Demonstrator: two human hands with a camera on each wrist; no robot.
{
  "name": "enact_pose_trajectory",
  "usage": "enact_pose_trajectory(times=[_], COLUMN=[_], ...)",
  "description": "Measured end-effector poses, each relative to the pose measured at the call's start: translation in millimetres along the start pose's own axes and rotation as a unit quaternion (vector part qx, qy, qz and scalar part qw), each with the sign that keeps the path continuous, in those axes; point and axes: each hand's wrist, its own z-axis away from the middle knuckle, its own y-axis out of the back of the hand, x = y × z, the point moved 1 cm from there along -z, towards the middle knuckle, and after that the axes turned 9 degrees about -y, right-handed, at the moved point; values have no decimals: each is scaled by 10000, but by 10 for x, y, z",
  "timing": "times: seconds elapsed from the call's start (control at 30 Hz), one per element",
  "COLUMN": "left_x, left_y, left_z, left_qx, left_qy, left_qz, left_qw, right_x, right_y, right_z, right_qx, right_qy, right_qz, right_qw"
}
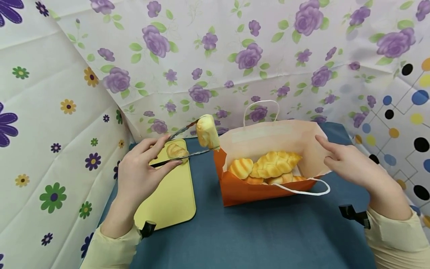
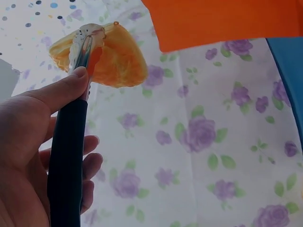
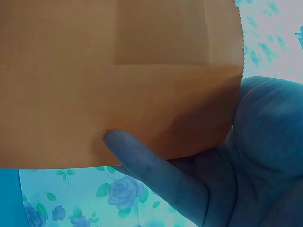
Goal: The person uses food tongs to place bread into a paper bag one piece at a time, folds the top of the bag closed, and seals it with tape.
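Observation:
My left hand (image 1: 139,172) grips a pair of tongs (image 2: 71,156) with dark handles and metal ends. Between the tong tips is a piece of bread (image 1: 206,131), raised just left of the paper bag's opening. The orange paper bag (image 1: 248,194) lies tilted with its pale inside facing me. Several bread pieces lie in it, among them a braided loaf (image 1: 275,164) and a striped roll (image 1: 241,168). At the bag's right rim, my right hand (image 1: 352,162) holds the paper wall; a finger (image 3: 151,163) lies along the outer side in the right wrist view.
A yellow tray (image 1: 171,201) sits left of the bag, with a bread roll (image 1: 177,151) at its far end, partly behind the tongs. White cord handles (image 1: 302,192) stick out from the bag's front and back. Blue cloth (image 1: 255,235) covers the table; flowered sheets (image 1: 208,74) surround it.

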Motion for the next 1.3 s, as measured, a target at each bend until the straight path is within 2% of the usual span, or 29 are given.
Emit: enact_pose_trajectory(times=[0.27,0.47,0.57,0.67,0.87,1.07,1.2,1.3], left_x=[196,330,403,477,646,811,921,1004], left_y=[-56,-139,-178,-231,-359,-467,-558,-646], left_z=[-167,-305,-382,-477,-680,-829,-928,-1007], left_qx=[-64,-235,-387,-697,-1406,-1715,-2234,-2826], left_qy=[-419,-691,-812,-969,-1335,-1637,-1553,-1400], left_qz=[216,332,269,156,-227,-487,-673,-834], left_qw=[9989,9968,9956,9927,9808,9703,9599,9453], right_x=[5,-4,-13,-21,-16,-27,-32,-36], right_y=[-7,-11,-9,-6,-9,-4,-14,-22], right_z=[-5,6,6,-2,-10,-21,-22,-21], right_qx=[59,77,80,88,95,147,152,151], right_qy=[23,53,44,30,19,2,-25,-37], right_qz=[12,-69,-64,-28,20,133,155,142], right_qw=[10000,9999,9999,10000,10000,9998,9998,9998])
